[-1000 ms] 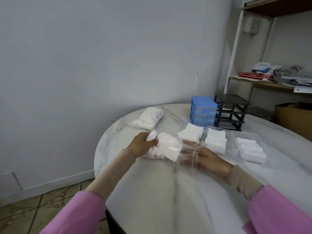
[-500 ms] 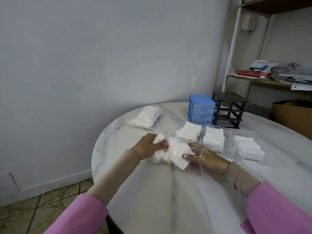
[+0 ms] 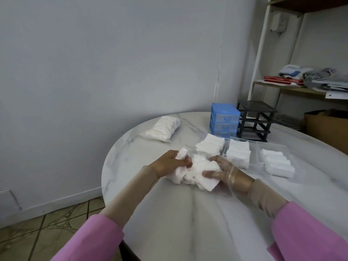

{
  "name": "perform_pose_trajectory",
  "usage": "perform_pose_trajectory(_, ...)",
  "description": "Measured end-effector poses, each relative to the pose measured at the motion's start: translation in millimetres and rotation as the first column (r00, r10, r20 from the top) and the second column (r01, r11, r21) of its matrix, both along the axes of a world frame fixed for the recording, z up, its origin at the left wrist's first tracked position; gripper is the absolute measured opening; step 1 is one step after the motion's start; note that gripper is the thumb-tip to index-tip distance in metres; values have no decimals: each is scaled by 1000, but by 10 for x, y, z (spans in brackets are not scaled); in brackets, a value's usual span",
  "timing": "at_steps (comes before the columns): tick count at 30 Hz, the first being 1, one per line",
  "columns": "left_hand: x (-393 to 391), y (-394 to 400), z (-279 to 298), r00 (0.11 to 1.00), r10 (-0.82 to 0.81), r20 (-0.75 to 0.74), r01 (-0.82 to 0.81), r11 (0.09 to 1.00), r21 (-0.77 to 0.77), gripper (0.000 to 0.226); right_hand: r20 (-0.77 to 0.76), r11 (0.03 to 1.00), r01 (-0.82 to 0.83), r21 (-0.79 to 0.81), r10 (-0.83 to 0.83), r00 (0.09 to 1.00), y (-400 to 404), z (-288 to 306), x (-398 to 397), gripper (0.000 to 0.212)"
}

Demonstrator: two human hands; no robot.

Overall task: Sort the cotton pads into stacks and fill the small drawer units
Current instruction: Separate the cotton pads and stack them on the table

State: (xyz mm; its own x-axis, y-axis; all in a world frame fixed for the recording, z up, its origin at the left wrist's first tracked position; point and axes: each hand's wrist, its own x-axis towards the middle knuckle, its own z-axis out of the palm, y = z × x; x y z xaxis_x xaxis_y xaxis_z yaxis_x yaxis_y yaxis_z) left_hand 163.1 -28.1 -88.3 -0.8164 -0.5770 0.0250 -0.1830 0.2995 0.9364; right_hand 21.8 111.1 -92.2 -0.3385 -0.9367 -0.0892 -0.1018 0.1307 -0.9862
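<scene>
Both hands are grasping a rumpled bundle of white cotton pads (image 3: 195, 176) in clear, crinkled plastic, near the tabletop (image 3: 188, 223) centre. The left hand (image 3: 169, 164) is clenching its end at 9 o'clock; the right hand (image 3: 224, 171) is curling round the end at 3 o'clock. Square white stacks (image 3: 238, 154) are lying at 2 o'clock, with the blue drawer unit (image 3: 225, 119) beyond them.

Home room: marble table (image 3: 188, 213), cluttered shelf (image 3: 293, 89)
</scene>
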Motion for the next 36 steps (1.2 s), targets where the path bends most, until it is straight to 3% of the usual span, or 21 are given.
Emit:
perform_pose_trajectory(2,-27,-8,-15,998,66,2,-66,998,-11,17,36,1000,-8,11,8,999,1,25,-17,39)
perform_pose_trajectory(5,-30,-38,-48,982,190,11,-189,980,-56,14,-47,1000,-9,26,11,999,7,65,-62,44)
perform_pose_trajectory(6,-25,-51,-57,973,230,10,-229,970,-88,8,-50,1000,-12,13,12,999,14,79,-72,40)
perform_pose_trajectory(7,-21,-52,-50,965,261,13,-258,960,-110,21,-42,1000,-13,-6,13,999,28,86,-78,32)
perform_pose_trajectory(9,-22,9,5,971,238,24,-235,969,-80,38,-31,999,-28,-35,27,999,59,82,-91,28)
perform_pose_trajectory(12,-40,166,114,991,137,12,-137,983,120,51,-79,998,-2,-70,-4,997,66,56,-101,39)
perform_pose_trajectory(14,-21,183,109,997,73,17,-74,996,43,57,-74,996,5,-88,-11,997,64,47,-85,41)
perform_pose_trajectory(17,53,142,53,998,45,50,-43,998,-43,35,-56,997,-28,-70,24,998,68,39,-87,32)
perform_pose_trajectory(21,84,67,31,996,86,2,-85,991,-105,41,-60,999,8,-32,-10,998,73,39,-135,39)
perform_pose_trajectory(24,72,2,-12,979,204,-9,-203,970,-136,35,7,1000,16,-3,-16,1000,93,42,-130,44)
perform_pose_trajectory(27,61,-42,-34,937,349,-29,-345,906,-247,42,50,999,-51,-12,51,997,122,19,-140,38)
perform_pose_trajectory(29,76,20,-3,936,341,-86,-349,879,-325,45,59,996,-93,-2,93,994,152,12,-152,35)
perform_pose_trajectory(32,55,151,-5,971,232,-56,-222,793,-567,71,104,996,-90,-21,92,990,171,7,-187,31)
perform_pose_trajectory(34,18,239,9,966,250,69,-109,632,-767,93,110,996,-85,-37,88,990,160,23,-183,30)
perform_pose_trajectory(36,-34,320,36,967,181,181,64,514,-856,99,91,996,-78,-49,82,992,134,21,-176,30)
